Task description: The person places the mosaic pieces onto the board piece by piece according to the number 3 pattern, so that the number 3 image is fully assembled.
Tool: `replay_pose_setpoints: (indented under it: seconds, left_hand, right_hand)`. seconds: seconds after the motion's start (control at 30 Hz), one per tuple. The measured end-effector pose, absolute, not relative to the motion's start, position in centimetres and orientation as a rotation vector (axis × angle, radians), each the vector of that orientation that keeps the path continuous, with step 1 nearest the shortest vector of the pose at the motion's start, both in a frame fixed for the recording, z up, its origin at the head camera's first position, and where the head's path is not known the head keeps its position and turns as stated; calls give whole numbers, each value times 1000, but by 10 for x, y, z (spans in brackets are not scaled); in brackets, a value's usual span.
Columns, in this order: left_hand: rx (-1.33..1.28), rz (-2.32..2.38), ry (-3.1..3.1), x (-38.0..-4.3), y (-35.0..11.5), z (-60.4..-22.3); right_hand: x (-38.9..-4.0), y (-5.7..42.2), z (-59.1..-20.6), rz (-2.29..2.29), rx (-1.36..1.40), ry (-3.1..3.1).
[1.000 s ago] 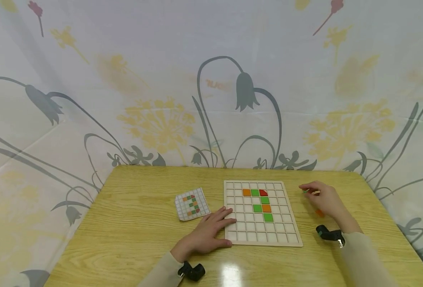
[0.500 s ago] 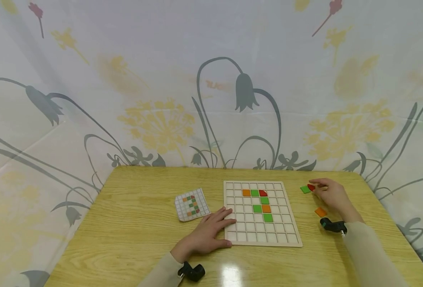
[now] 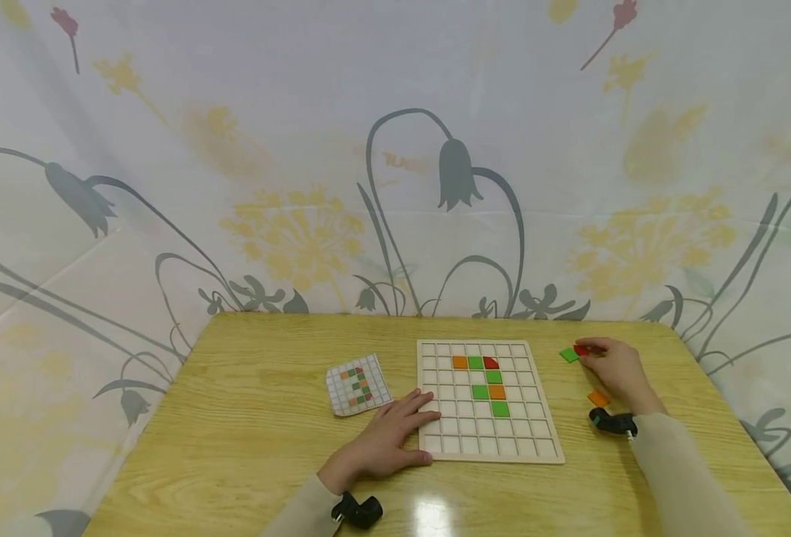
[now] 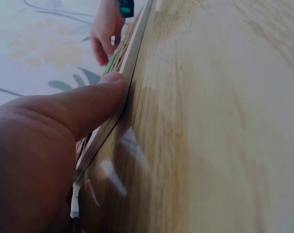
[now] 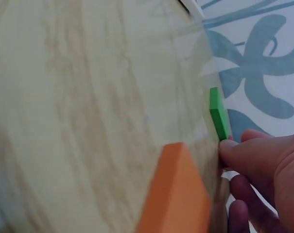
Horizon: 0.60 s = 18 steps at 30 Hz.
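Note:
A square white grid board [image 3: 450, 428] lies on the table. Orange and green square tiles and a red quarter-round tile [image 3: 491, 363] sit in its cells. My left hand [image 3: 383, 438] rests at the board's left edge, fingers spread over the rim and thumb near the lower corner. Right of the board, my right hand [image 3: 619, 373] pinches a red tile [image 3: 581, 350] between thumb and fingertips, mostly hidden in the right wrist view. Touching it in the head view is a loose green tile [image 3: 569, 356]. An orange tile [image 5: 175, 194] lies nearer the wrist.
A paper card [image 3: 335, 388] printed with a coloured grid pattern lies left of the board. The wooden table [image 3: 254, 395] ends at the back against a flowered cloth [image 3: 301, 134].
My right hand has drawn back slightly from the green tile, which now lies uncovered, and has the red tile at its fingertips. The left hand keeps its place on the board.

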<state>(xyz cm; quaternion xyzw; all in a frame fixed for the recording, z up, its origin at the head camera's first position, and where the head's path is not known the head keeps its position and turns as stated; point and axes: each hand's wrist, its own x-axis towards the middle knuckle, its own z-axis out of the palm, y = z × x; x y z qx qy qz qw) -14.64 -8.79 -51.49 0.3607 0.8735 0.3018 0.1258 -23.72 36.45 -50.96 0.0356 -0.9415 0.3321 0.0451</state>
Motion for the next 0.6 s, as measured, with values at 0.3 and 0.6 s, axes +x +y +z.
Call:
replay_pose_setpoints:
  seconds: [0.3, 0.6]
  left_hand:
    - [1070, 867, 2568, -147, -89, -516]
    - [1068, 870, 2563, -146, -89, -518]
  right_hand:
    - [-237, 361, -510, 1026, 30, -2858]
    - [-235, 359, -510, 976, -46, -2819]
